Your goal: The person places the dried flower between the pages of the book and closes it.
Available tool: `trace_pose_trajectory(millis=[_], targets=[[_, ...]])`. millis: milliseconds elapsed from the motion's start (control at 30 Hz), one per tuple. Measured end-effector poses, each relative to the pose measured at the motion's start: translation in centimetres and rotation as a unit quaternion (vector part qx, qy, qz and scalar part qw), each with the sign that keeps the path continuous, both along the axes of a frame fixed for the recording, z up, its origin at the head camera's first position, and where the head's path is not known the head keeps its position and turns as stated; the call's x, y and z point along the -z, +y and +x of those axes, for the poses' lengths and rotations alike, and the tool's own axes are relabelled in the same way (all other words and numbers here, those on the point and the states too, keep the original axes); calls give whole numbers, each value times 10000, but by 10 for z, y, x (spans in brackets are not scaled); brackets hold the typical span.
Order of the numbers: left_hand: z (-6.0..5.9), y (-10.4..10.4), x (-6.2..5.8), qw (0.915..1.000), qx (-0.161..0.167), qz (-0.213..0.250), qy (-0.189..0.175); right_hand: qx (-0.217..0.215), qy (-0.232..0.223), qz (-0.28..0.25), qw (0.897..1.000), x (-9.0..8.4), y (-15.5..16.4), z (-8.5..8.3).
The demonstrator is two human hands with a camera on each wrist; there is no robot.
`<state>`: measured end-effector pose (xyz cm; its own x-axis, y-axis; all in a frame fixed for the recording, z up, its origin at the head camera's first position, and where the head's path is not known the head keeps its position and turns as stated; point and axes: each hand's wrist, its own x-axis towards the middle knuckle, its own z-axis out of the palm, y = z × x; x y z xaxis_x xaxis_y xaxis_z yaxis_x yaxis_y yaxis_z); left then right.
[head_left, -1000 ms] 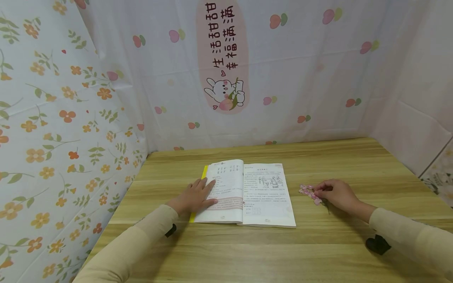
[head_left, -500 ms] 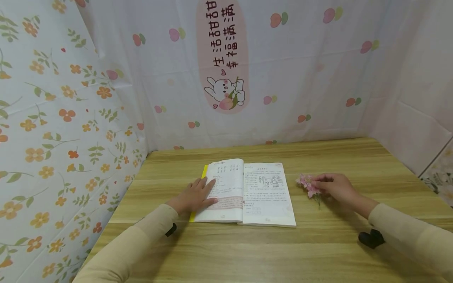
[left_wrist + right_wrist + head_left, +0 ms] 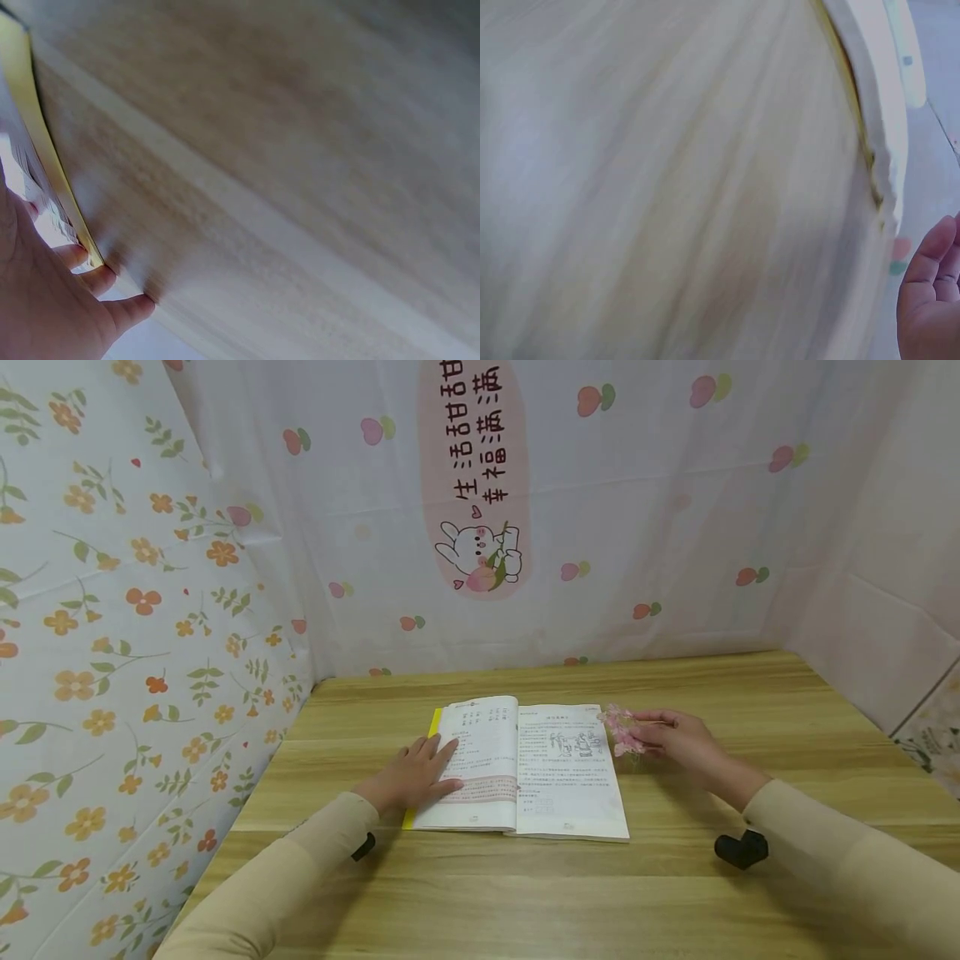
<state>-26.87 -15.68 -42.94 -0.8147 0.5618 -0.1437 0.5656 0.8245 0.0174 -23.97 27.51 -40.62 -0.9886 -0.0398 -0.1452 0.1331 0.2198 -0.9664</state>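
An open book [image 3: 566,793] with printed text and a small line drawing lies on the wooden table, its yellow cover [image 3: 46,142] showing along the left edge. My left hand [image 3: 412,777] rests on the left page with fingers spread; in the left wrist view some fingertips reach past the cover onto the table. My right hand [image 3: 678,743] pinches a pink flower sprig [image 3: 624,731] between thumb and fingers. The blossoms overlap the upper right edge of the right page in the head view. The right wrist view shows only part of the right hand [image 3: 934,292], without the flower.
Patterned cloth hangs behind the table [image 3: 480,893] and along its left side [image 3: 142,693]. A pale panel [image 3: 870,585] closes the right side. A black wrist-worn piece [image 3: 741,849] sits under the right forearm.
My right hand has lifted the pink flower sprig from the table and carried it left and away from me, to the book's right edge. The left hand and the book have stayed put.
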Motion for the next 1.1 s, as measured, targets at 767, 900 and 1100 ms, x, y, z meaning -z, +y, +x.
trace_pose_trajectory(millis=[767,900,1100], targets=[[-2,0,2,9999,-110,6,-31,-133,-838,-716,9938,2,-102,-18],[-2,0,2,9999,-121,-12,-39,-84,-857,-572,9946,6,-111,-22],[-2,0,2,9999,-144,-55,-46,-4,-849,-370,9957,9,-122,-25]])
